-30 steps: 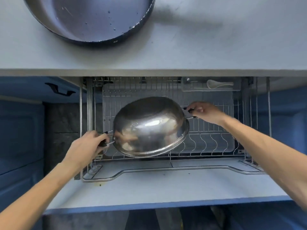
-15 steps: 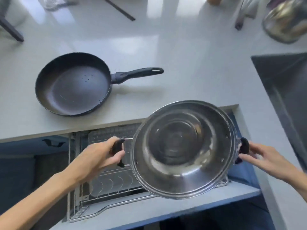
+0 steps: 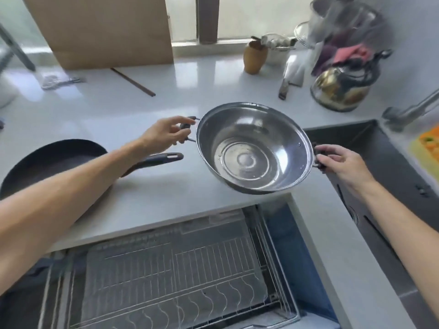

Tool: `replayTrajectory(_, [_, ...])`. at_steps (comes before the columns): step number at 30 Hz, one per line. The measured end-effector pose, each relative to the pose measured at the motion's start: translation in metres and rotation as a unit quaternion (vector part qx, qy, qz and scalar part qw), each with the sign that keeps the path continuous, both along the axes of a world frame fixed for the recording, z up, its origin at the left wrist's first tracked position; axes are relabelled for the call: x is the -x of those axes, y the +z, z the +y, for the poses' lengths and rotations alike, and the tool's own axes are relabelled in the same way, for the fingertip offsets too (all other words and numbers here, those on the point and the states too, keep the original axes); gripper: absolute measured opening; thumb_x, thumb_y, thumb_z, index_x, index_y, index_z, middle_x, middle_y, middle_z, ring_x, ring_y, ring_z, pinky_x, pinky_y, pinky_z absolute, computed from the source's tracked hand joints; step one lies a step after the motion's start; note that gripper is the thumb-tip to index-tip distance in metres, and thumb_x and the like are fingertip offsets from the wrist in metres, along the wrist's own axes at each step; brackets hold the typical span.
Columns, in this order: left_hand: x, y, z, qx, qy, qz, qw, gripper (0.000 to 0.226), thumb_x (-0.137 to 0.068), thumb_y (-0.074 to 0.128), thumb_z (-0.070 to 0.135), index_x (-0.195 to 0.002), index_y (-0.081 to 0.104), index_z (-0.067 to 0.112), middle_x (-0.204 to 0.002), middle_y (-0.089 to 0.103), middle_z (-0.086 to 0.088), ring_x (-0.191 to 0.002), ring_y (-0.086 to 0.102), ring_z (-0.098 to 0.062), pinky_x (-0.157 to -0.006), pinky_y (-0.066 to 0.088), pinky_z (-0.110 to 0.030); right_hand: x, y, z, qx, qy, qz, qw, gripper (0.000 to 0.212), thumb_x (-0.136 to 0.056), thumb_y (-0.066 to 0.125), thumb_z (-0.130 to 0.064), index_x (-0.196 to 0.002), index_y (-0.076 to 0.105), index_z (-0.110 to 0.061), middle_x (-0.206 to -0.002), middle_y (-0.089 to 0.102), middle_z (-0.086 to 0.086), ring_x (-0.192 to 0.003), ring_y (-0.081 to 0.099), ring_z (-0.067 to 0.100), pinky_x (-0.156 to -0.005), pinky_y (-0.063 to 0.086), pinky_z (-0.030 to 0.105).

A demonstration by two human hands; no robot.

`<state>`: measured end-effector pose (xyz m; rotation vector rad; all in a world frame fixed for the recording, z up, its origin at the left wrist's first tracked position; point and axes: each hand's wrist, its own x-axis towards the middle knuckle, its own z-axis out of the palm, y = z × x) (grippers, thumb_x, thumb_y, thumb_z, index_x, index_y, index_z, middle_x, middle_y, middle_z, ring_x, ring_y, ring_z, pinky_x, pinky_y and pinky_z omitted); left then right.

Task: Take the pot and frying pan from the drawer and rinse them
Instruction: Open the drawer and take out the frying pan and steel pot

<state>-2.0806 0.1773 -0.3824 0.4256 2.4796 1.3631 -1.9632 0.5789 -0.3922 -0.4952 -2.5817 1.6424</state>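
A: What is being held, and how?

B: A round steel pot (image 3: 254, 148) is held in the air by its two dark side handles, open side up and tilted slightly toward the camera. The left handle is pinched by the fingers of the left hand (image 3: 164, 134); the right handle is gripped by the closed fingers of the right hand (image 3: 339, 162).

A: Where is the pot placed in the scene?

B: It is seen above the pale surface (image 3: 166, 186), just beside the dark sink (image 3: 380, 148) at the right. Whether the surface is touched cannot be told.

A: And the frying pan?

B: The black frying pan (image 3: 47, 160) is set on the surface at the left, partly hidden by the left forearm, with its handle pointed toward the pot.

A: What is seen below?

B: The drawer (image 3: 171, 276) is shown pulled open beneath the surface edge, and a wire rack is visible inside it.

A: Anything behind?

B: A kettle (image 3: 337, 89), a knife (image 3: 288, 81) and a cardboard sheet (image 3: 102, 29) are seen farther back.
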Motion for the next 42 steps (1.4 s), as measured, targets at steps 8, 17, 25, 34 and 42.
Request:
replayTrajectory(8, [0.039,-0.056,0.011,0.087,0.036,-0.062,0.994,0.023,-0.092,0.057,0.020,-0.112,0.060,0.030,-0.091,0.070,-0.009,-0.082,0.058,-0.015,-0.076,0.042,-0.017,0.047,-0.054,0.008,-0.001,-0.002,-0.017,1.000,0.021,-0.087,0.063,-0.004,-0.107,0.065,-0.010,-0.058,0.069,-0.009,-0.052,0.062,0.001,-0.058,0.053,0.012])
replayTrajectory(17, [0.052,-0.066,0.013,0.132,0.036,-0.042,0.990,0.024,-0.094,0.055,0.026,-0.118,0.058,0.029,-0.093,0.069,-0.006,-0.091,0.057,-0.019,-0.083,0.036,-0.029,0.042,-0.070,0.009,0.038,-0.013,-0.015,0.999,0.019,-0.086,0.065,-0.011,-0.104,0.065,-0.018,-0.067,0.071,-0.005,-0.059,0.064,0.004,-0.060,0.054,0.012])
replayTrajectory(25, [-0.055,-0.064,0.023,-0.009,0.260,0.016,0.965,0.044,-0.095,0.046,0.014,-0.138,0.043,0.024,-0.131,0.048,-0.006,-0.098,0.054,-0.015,-0.090,0.045,-0.028,-0.019,-0.070,-0.044,-0.077,-0.080,0.058,0.992,0.044,-0.096,0.050,-0.024,-0.138,0.038,-0.026,-0.129,0.032,-0.011,-0.116,0.041,0.008,-0.096,0.036,0.026])
replayTrajectory(34, [-0.390,-0.042,-0.039,-0.012,0.226,-0.108,0.968,0.039,-0.091,0.054,0.005,-0.100,0.061,0.042,-0.097,0.069,0.020,-0.097,0.062,0.003,-0.088,0.048,-0.015,-0.325,-0.068,-0.149,0.146,-0.003,-0.159,0.976,0.037,-0.092,0.044,0.011,-0.089,0.071,-0.015,-0.069,0.071,0.007,-0.049,0.064,0.016,-0.043,0.047,0.016])
replayTrajectory(42, [-0.545,-0.071,-0.091,-0.034,0.214,-0.105,0.971,0.028,-0.090,0.057,0.016,-0.105,0.059,0.040,-0.091,0.067,0.023,-0.086,0.063,-0.001,-0.076,0.047,-0.014,-0.507,-0.037,-0.224,0.126,0.030,-0.110,0.986,0.025,-0.082,0.057,0.017,-0.089,0.058,-0.007,-0.077,0.071,0.016,-0.051,0.062,0.014,-0.049,0.048,0.018])
